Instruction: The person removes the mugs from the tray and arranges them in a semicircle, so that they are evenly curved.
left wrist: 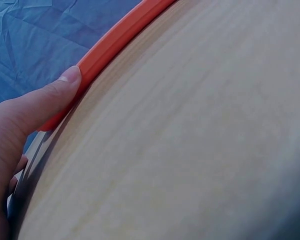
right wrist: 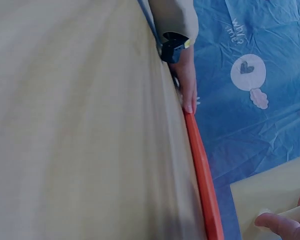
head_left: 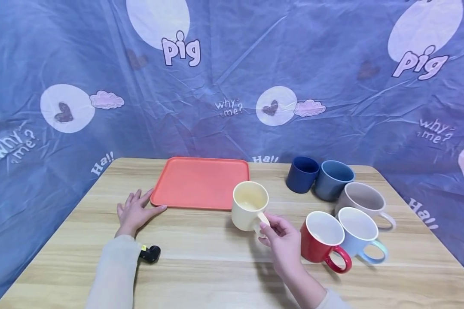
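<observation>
My right hand (head_left: 284, 242) pinches the handle of a cream mug (head_left: 239, 214), which is upright just in front of the tray's right front corner. In the right wrist view the thumb presses on the handle of the cream mug (right wrist: 245, 200). A shadow lies under the mug on the table. My left hand (head_left: 137, 214) rests at the left front corner of a red-orange tray (head_left: 203, 182), its fingers spread. The left wrist view shows the thumb touching the rim of the tray (left wrist: 115, 42). Nothing lies on the tray.
To the right stand a red mug (head_left: 313, 242), a light blue mug (head_left: 357, 234), a grey-beige mug (head_left: 365, 197), a blue cup (head_left: 332, 182) and a navy cup (head_left: 301, 176). A black wrist camera (head_left: 151, 254) sits by my left sleeve. A blue printed cloth (head_left: 232, 77) hangs behind the wooden table (head_left: 193, 274).
</observation>
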`<state>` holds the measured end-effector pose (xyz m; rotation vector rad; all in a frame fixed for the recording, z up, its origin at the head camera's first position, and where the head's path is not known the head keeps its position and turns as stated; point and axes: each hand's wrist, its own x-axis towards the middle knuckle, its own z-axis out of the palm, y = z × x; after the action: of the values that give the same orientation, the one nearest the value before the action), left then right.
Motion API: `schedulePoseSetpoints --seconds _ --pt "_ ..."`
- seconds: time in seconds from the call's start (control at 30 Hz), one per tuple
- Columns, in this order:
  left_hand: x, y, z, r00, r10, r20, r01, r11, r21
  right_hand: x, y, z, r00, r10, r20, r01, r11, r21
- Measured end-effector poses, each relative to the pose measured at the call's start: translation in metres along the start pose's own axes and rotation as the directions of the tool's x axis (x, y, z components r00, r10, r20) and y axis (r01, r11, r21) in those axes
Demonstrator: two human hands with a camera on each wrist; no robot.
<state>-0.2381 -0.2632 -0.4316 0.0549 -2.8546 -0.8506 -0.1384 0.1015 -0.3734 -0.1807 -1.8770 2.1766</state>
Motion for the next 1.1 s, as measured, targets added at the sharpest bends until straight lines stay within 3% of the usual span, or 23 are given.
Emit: schedulePoseSetpoints --seconds 0.2,0.33,0.57,0.73,0.83,0.97,1.1 --pt "0.0 0.001 0.001 1.0 -0.006 0.003 0.006 1.0 0.0 0.015 0.055 -0.032 0.999 -0.026 -0.02 0.027 0.999 0.037" --pt "0.0 0.002 0.001 1.0 -0.009 0.007 0.009 1.0 -0.01 0.014 0.064 -0.042 0.997 0.011 -0.08 -0.007 0.999 0.051" --pt "-0.001 0.001 0.001 1.0 -0.008 0.0 0.008 1.0 0.001 0.002 0.055 -0.05 0.995 0.027 -0.097 -0.023 0.999 0.042" --pt "-0.001 0.001 0.001 1.0 -0.004 0.0 0.004 1.0 -0.001 -0.014 0.029 -0.046 0.997 0.018 -0.074 -0.017 1.0 0.017" --pt "-0.001 0.001 0.001 1.0 -0.003 0.001 0.003 1.0 0.005 -0.021 0.015 -0.042 0.992 0.052 -0.113 -0.05 0.999 0.021" --pt "0.0 0.0 0.001 1.0 -0.005 0.0 0.005 1.0 0.009 -0.026 0.007 -0.04 0.981 0.122 -0.149 -0.112 0.991 0.07" --pt "0.0 0.0 0.001 1.0 -0.004 0.002 0.004 1.0 0.01 -0.029 0.008 -0.042 0.978 0.13 -0.161 -0.112 0.987 0.119"
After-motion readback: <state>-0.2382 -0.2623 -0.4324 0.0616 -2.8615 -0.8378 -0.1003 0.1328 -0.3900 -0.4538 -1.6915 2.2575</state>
